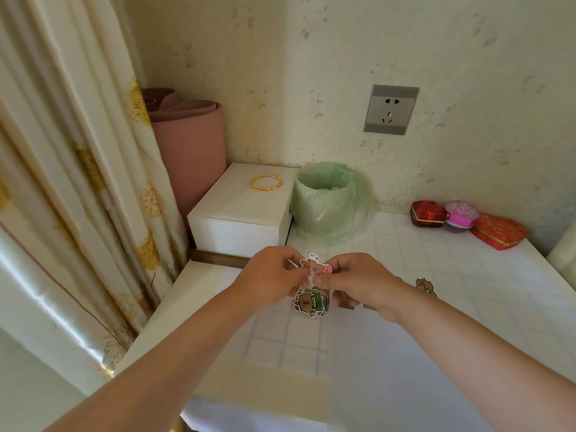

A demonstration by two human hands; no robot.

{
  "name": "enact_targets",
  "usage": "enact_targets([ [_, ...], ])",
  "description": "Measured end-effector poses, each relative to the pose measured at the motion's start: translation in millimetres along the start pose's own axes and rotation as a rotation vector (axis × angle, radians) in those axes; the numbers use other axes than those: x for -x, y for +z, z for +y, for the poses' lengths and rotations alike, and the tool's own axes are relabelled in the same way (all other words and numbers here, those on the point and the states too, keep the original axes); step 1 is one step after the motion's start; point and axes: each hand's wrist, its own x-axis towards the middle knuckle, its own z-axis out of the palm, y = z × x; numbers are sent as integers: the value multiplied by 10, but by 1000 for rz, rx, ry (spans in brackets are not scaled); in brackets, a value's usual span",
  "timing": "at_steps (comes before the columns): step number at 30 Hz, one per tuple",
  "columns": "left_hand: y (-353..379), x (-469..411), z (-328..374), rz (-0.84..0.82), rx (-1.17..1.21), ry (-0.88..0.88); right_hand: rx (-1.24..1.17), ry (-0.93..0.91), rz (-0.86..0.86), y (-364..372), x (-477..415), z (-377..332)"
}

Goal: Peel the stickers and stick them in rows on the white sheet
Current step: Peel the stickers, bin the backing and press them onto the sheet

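- A plain white sheet (405,369) lies flat on a white grid-patterned tablecloth (467,275), reaching the near table edge; its surface right of the forearms is bare.
- Above the sheet's far end, the left hand (271,280) and right hand (358,282) meet at the fingertips, both pinched closed on a small pink-and-white cartoon sticker (314,265) held in the air between them.
- Just below the hands, a loose pile of die-cut brown bear stickers (311,302) rests on the cloth, partly hidden by the fingers.
- Another brown bear sticker (425,286) lies apart to the right, beyond the right wrist.
- Farther back, a white rectangular box (243,213) carrying a coiled gold bracelet (266,183) stands touching a small bin lined with a pale green plastic bag (330,201).
- At the far right corner, a dark red faceted box (428,213), a pink round container (461,213) and a red heart-shaped box (498,233) crowd the wall.
- A cream floral curtain (78,182) borders the table's left edge.
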Motion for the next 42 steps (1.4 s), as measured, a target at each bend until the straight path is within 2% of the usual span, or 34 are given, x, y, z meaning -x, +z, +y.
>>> enact_targets([
  [7, -20, -60, 118, -75, 45, -54, -101, -71, 123, -81, 29, 52],
  [11, 47, -133, 183, 11, 63, -76, -169, -82, 166, -131, 62, 37],
  [15, 149, -224, 328, 33, 212, -103, -143, -19, 166, -234, 63, 41],
  [17, 214, -276, 415, 14, 251, -73, -121, -2, 170, -307, 61, 43],
  [22, 401, -404, 569, 14, 209, 37, -238, -53, 276, -556, 73, 24],
  [30, 564, -470, 698, -59, 294, 5, -158, -83, 330, -759, 105, 129],
  [37, 622, -444, 710, -52, 271, 9, -132, -96, 231, -868, 180, 72],
  [42, 659, -436, 724, -34, 223, 48, 46, -173, 363, -823, 154, 105],
])
